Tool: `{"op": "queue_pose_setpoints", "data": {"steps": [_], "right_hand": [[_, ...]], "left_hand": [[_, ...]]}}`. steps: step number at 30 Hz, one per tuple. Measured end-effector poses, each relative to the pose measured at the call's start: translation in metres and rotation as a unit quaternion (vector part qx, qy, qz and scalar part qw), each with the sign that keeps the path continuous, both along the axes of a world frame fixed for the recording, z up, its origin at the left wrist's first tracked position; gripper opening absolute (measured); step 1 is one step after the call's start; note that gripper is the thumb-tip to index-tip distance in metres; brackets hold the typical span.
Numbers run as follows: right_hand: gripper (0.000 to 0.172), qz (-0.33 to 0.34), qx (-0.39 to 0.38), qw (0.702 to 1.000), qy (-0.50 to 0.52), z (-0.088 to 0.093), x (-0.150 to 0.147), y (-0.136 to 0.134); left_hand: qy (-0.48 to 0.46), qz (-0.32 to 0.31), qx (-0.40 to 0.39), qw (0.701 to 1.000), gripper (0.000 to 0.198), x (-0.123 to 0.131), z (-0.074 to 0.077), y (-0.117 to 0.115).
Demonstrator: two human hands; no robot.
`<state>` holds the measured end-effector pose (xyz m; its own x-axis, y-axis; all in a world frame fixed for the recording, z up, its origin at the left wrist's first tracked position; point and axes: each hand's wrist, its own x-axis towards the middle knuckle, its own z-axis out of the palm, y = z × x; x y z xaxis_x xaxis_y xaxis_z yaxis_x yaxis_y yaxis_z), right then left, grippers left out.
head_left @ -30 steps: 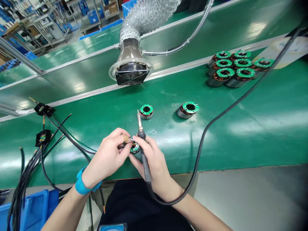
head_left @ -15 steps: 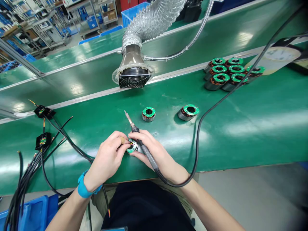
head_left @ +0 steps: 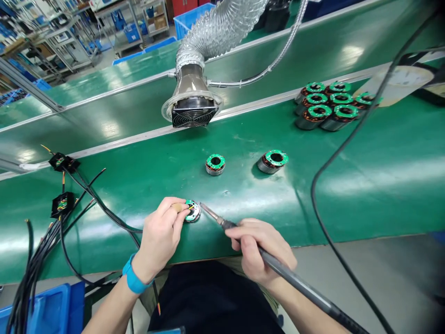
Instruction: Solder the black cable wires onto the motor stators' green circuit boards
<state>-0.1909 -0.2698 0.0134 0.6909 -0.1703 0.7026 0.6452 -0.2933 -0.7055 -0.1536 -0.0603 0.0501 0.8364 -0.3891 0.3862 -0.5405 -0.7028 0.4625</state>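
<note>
Over the green belt (head_left: pixel 278 204), right hand (head_left: pixel 262 250) clenches the soldering iron (head_left: pixel 299 280) — now drawn off the stator (head_left: pixel 193 212) — left hand (head_left: pixel 160 236) pinching it.

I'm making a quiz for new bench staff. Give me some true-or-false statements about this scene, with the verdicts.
1. The left hand grips a small stator with a green circuit board. True.
2. A blue wristband is on the right wrist. False: it is on the left wrist.
3. The right hand holds a soldering iron. True.
4. The grouped stators at the upper right are stacked on top of one another. False: they stand side by side on the green belt.
</note>
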Motion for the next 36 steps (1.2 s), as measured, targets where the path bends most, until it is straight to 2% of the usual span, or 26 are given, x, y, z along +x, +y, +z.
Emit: {"op": "queue_pose_setpoints", "data": {"steps": [3,7,19,26,31,34,36], "right_hand": [[0.024,0.057,0.015,0.998,-0.023,-0.006,-0.004,-0.001],[0.024,0.071,0.030,0.997,-0.019,-0.007,-0.002,0.001],[0.026,0.074,0.030,0.997,-0.004,-0.001,0.002,0.003],[0.027,0.016,0.048,0.999,0.003,-0.001,0.000,0.001],[0.026,0.010,0.066,0.998,-0.004,-0.004,-0.001,0.003],[0.027,0.012,0.057,0.998,0.003,-0.001,0.001,0.002],[0.026,0.019,0.016,1.000,0.001,0.004,0.008,0.000]], "left_hand": [[-0.021,0.008,0.034,0.999,0.006,-0.001,0.001,-0.001],[-0.059,0.026,0.074,0.995,0.007,-0.003,0.000,-0.003],[-0.118,0.033,0.122,0.985,0.004,-0.005,-0.003,-0.004],[-0.151,0.024,0.150,0.977,0.006,-0.007,-0.002,-0.004],[-0.160,0.019,0.152,0.975,0.005,-0.006,-0.002,-0.005],[-0.159,0.019,0.155,0.975,0.004,-0.007,-0.002,-0.004],[-0.151,0.021,0.158,0.976,0.005,-0.008,-0.003,-0.003]]}}
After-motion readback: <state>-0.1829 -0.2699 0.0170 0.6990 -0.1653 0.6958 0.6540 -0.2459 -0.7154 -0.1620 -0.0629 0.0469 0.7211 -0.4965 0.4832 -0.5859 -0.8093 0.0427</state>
